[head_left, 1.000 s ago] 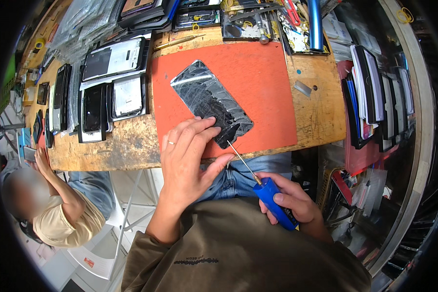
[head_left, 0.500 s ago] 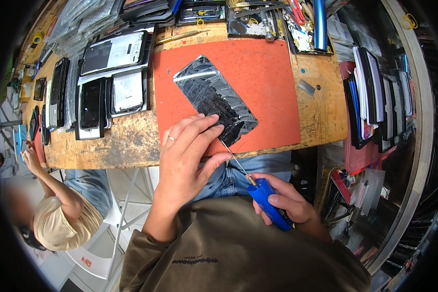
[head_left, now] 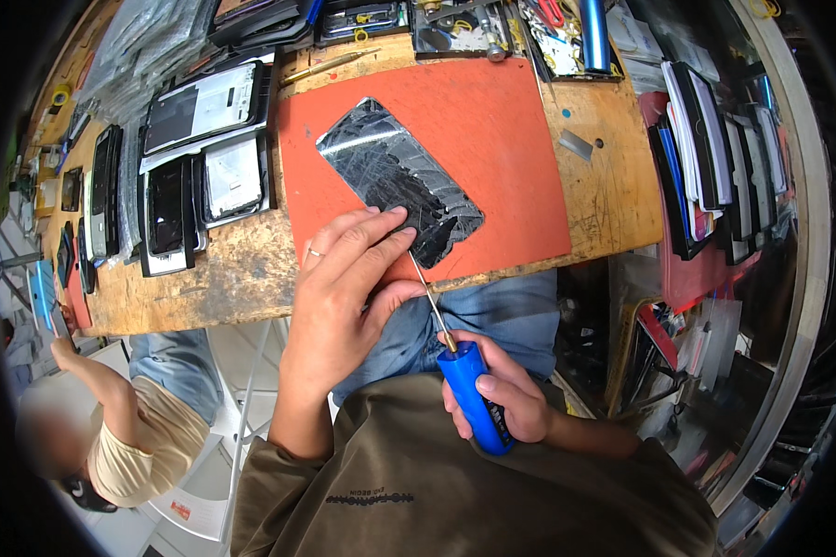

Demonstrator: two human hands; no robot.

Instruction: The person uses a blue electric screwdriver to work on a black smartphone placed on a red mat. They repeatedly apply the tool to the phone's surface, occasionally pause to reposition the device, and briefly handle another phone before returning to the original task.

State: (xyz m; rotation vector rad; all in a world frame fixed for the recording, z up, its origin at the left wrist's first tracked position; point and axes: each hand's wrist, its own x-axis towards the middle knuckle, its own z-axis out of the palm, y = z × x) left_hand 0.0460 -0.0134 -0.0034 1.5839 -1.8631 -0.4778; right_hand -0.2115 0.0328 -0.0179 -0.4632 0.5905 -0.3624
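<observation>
Orange-red mat [head_left: 511, 167] on a scuffed wooden bench [head_left: 613, 209]; on it, aslant, a cracked black phone [head_left: 390, 167], its lower corner close to the mat's near edge. Left hand [head_left: 344, 265] open and loosely bent, ring [head_left: 315, 252] on one finger, fingertips resting on the phone's lower left edge, thumb apart below, next to the tool's shaft; whether thumb and shaft touch, cannot tell. Right hand [head_left: 511, 395] closed around a blue-handled tool [head_left: 474, 399] over the lap, thumb laid on the grip. Its thin shaft [head_left: 438, 316] runs up to the phone's lower left edge, just beside the left fingertips; tip too small to tell whether it is under the glass. Against a second ago: the tip was at the lower corner and has travelled up along that edge toward the fingers; handle and right hand have swung leftward, the shaft now steeper. Phone keeps about the same place on the mat, left hand much the same pose. Stacked phone parts [head_left: 200, 107] left of the mat, small metal plate [head_left: 576, 145] to its right, both unmoved. Co-worker [head_left: 153, 436] seated at far left.
</observation>
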